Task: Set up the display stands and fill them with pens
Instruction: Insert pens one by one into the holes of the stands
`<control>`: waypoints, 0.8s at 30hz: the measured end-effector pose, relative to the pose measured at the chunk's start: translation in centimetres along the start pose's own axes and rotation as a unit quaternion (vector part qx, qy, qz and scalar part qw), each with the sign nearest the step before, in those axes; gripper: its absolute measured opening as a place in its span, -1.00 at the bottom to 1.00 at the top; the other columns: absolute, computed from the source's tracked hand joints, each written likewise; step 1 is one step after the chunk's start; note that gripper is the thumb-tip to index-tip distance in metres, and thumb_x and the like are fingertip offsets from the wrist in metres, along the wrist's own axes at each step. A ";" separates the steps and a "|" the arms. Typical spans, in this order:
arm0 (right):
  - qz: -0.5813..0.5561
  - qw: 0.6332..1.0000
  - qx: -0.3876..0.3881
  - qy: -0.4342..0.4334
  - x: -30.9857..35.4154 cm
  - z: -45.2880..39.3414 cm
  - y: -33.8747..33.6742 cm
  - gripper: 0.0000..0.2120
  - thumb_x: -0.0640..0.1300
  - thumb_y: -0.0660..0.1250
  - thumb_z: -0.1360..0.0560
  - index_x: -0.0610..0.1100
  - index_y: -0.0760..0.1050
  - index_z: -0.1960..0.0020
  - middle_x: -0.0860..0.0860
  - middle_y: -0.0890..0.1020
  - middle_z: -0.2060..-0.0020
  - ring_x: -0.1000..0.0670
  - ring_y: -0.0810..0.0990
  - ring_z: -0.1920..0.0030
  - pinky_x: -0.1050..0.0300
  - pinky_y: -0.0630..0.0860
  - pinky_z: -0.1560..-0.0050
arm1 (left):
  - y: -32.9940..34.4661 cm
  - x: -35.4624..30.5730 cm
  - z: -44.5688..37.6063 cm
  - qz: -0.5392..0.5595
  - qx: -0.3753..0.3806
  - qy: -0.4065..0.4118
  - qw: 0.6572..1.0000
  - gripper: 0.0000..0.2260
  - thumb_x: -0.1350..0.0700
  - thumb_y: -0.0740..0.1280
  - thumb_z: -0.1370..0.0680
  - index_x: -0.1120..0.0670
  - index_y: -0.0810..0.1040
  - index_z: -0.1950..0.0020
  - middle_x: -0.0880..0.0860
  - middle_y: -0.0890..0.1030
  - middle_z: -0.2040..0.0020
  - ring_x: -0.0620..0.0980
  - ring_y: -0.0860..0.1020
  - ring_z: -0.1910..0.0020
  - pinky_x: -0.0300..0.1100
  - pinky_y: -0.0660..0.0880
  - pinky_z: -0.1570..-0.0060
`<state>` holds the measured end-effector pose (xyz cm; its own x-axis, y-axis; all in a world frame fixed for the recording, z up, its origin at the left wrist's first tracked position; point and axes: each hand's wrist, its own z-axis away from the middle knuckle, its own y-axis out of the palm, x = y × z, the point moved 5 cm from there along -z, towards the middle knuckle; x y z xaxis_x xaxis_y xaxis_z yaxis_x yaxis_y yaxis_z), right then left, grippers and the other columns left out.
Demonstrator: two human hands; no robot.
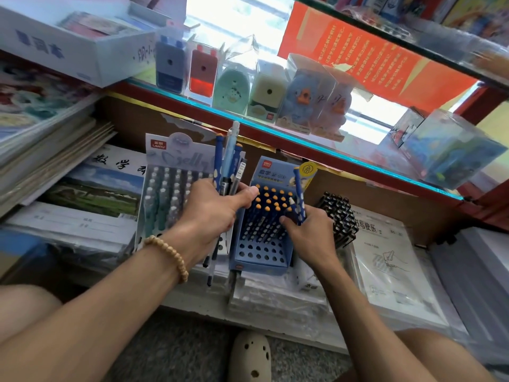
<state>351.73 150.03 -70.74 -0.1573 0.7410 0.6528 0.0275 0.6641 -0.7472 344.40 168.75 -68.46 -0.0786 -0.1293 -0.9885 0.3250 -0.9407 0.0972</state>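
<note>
Two hands work over two stands on a low shelf: the left hand (212,208) grips a bunch of pens (230,164) above the grey stand (168,188). The right hand (308,230) pinches one blue pen (298,194) at the blue stand (264,216). Six boxed sharpeners (234,84) line the glass shelf (275,130) above.

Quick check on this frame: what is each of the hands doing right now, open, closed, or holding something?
Left hand: closed around a mixed bunch of blue and clear pens.
Right hand: gripping one dark blue white-dotted pen over the blue cardboard display stand.
</note>
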 end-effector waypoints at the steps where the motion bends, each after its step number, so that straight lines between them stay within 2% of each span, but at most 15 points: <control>1: 0.012 1.000 0.011 0.003 -0.1 0.1 0.4 -0.90 -0.13 0.45 -0.52 -0.06 0.58 0.16 0.03 0.64 0.26 0.01 0.59 0.20 0.15 0.42 0.17 | 0.0 0.0 0.0 -0.001 -0.001 -0.001 1.000 -0.87 0.11 0.42 -0.53 0.10 0.58 0.19 0.06 0.59 0.28 -0.10 0.35 0.49 -0.30 0.33 0.52; 3: 0.014 1.000 0.014 0.014 -0.4 0.2 0.7 -0.93 -0.12 0.46 -0.51 -0.10 0.62 0.12 0.00 0.66 0.23 -0.02 0.61 0.18 0.12 0.46 0.16 | -0.1 0.1 0.0 -0.004 0.000 -0.002 1.000 -0.88 0.10 0.43 -0.53 0.11 0.59 0.18 0.07 0.60 0.27 -0.11 0.37 0.49 -0.29 0.33 0.51; 6: -0.031 0.999 -0.015 0.016 -0.4 0.5 -0.2 -0.87 -0.12 0.49 -0.48 -0.04 0.58 0.20 0.07 0.63 0.28 0.10 0.59 0.24 0.17 0.44 0.23 | -0.1 0.3 0.0 -0.011 -0.003 -0.002 1.000 -0.89 0.10 0.44 -0.52 0.13 0.62 0.13 0.07 0.62 0.25 -0.13 0.38 0.49 -0.28 0.35 0.49; 8: -0.076 0.997 -0.030 0.003 0.1 0.8 -1.1 -0.87 -0.13 0.50 -0.48 -0.03 0.56 0.19 0.08 0.64 0.27 0.13 0.59 0.23 0.21 0.45 0.22 | 0.1 0.2 0.0 -0.013 0.001 -0.002 1.000 -0.89 0.11 0.45 -0.51 0.16 0.64 0.08 0.01 0.59 0.33 -0.17 0.39 0.52 -0.30 0.34 0.50; 9: -0.095 0.995 -0.023 -0.011 0.6 1.0 -1.5 -0.89 -0.14 0.49 -0.48 -0.07 0.58 0.18 0.04 0.65 0.26 0.07 0.62 0.22 0.17 0.48 0.21 | 0.2 0.1 0.0 -0.009 0.006 0.000 1.000 -0.89 0.13 0.46 -0.50 0.17 0.64 0.06 -0.05 0.56 0.39 -0.20 0.39 0.55 -0.33 0.34 0.51; 12: -0.113 0.986 0.102 -0.067 2.9 2.1 -0.9 -0.90 -0.19 0.46 -0.50 -0.10 0.62 0.19 -0.05 0.68 0.28 -0.06 0.64 0.22 -0.03 0.58 0.12 | 0.7 -0.1 0.3 -0.005 0.033 0.009 0.999 -0.88 0.19 0.48 -0.48 0.20 0.64 0.03 -0.14 0.53 0.49 -0.25 0.43 0.57 -0.40 0.34 0.53; 13: -0.119 0.978 0.149 -0.084 3.7 2.6 -0.6 -0.86 -0.22 0.45 -0.51 -0.08 0.60 0.22 -0.01 0.67 0.32 0.00 0.63 0.29 0.00 0.58 0.16 | 1.0 -0.2 0.5 -0.008 0.046 0.012 0.999 -0.86 0.20 0.48 -0.47 0.22 0.63 0.03 -0.13 0.54 0.48 -0.25 0.44 0.58 -0.40 0.34 0.54; 15: -0.143 0.962 0.208 -0.102 4.7 3.4 0.0 -0.75 -0.29 0.39 -0.54 -0.02 0.55 0.24 0.10 0.58 0.45 0.18 0.50 0.44 0.26 0.44 0.36 | 1.8 -0.4 0.8 -0.016 0.077 0.014 0.997 -0.83 0.22 0.48 -0.47 0.31 0.61 0.03 -0.08 0.56 0.46 -0.25 0.44 0.60 -0.41 0.33 0.56; 17: -0.174 0.951 0.235 -0.097 5.0 3.8 0.1 -0.74 -0.29 0.33 -0.58 0.02 0.53 0.19 0.11 0.53 0.45 0.19 0.39 0.47 0.32 0.31 0.43 | 2.3 -0.5 1.1 -0.017 0.098 0.008 0.995 -0.81 0.23 0.45 -0.50 0.36 0.59 0.03 -0.01 0.58 0.43 -0.24 0.44 0.61 -0.43 0.33 0.57; 19: -0.204 0.941 0.257 -0.080 4.6 4.0 -0.1 -0.82 -0.23 0.26 -0.64 -0.12 0.53 0.13 0.07 0.55 0.42 0.11 0.37 0.46 0.27 0.30 0.46 | 2.1 -0.5 1.1 -0.016 0.097 0.005 0.995 -0.84 0.24 0.42 -0.53 0.36 0.59 0.04 -0.02 0.57 0.46 -0.24 0.45 0.61 -0.44 0.34 0.57; 22: -0.244 0.933 0.260 -0.049 3.5 4.0 -1.1 -0.75 -0.14 0.13 -0.68 -0.28 0.50 -0.04 0.01 0.64 0.33 0.04 0.46 0.46 0.21 0.37 0.44 | 1.3 -0.3 0.8 -0.008 0.067 0.003 0.998 -0.89 0.21 0.41 -0.54 0.26 0.61 0.12 -0.09 0.54 0.49 -0.23 0.44 0.58 -0.42 0.34 0.55; 24: -0.261 0.936 0.235 -0.016 2.6 3.5 -2.2 -0.73 -0.09 0.12 -0.68 -0.25 0.50 -0.12 -0.10 0.70 0.21 -0.03 0.54 0.43 0.16 0.44 0.42 | 0.7 -0.2 0.3 -0.004 0.036 -0.005 0.999 -0.88 0.16 0.42 -0.53 0.18 0.61 0.17 0.01 0.59 0.37 -0.18 0.42 0.52 -0.36 0.35 0.51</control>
<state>347.76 150.14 -67.90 -0.0573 0.3189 0.9461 -0.4983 0.8120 -0.3039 344.34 168.04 -68.18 -0.0906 -0.1249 -0.9880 0.2567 -0.9615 0.0980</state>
